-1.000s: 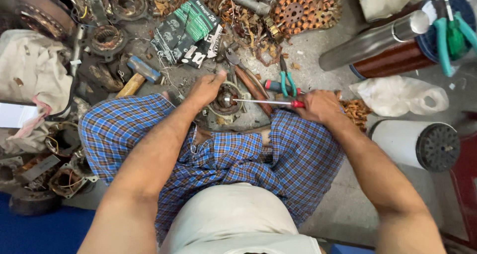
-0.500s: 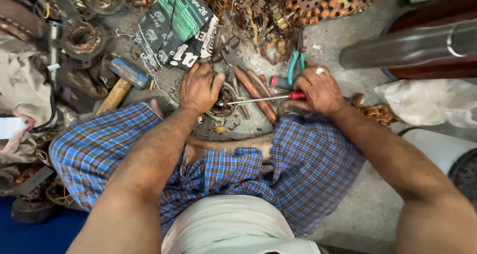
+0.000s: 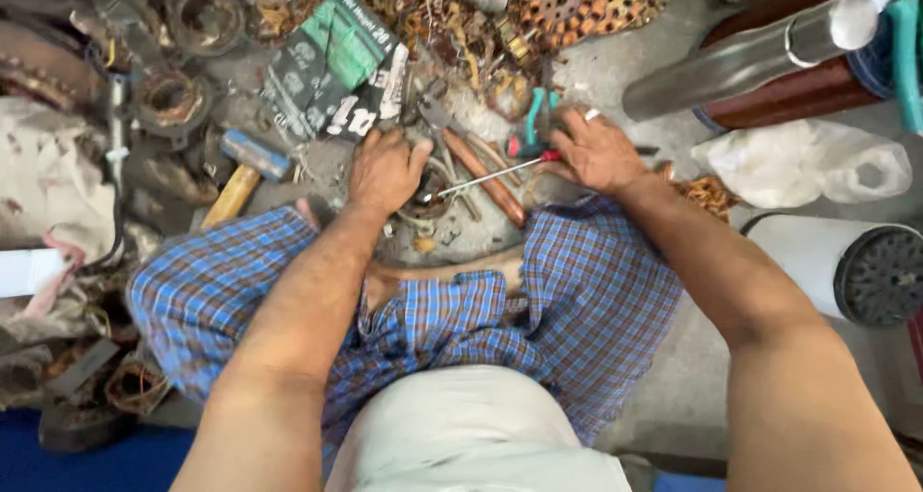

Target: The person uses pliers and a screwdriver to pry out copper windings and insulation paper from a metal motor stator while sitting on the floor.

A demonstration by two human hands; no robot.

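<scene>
I sit cross-legged on the floor in blue checked cloth. My left hand presses down on a small round metal motor part wound with wire, between my knees. My right hand grips a red-handled screwdriver, whose thin shaft points left with its tip at that part. Orange-handled pliers lie under the shaft. Teal-handled pliers lie just beyond my right hand.
A wooden-handled hammer lies left of my left hand, by a green and black packet. Rusty stator rings, copper wire scraps, a perforated disc, metal tubes, a plastic bag and a white cylinder surround me.
The view has shifted a little. My right hand stays on the screwdriver, its tip still at the part under my left hand; both hands keep roughly the same places.
</scene>
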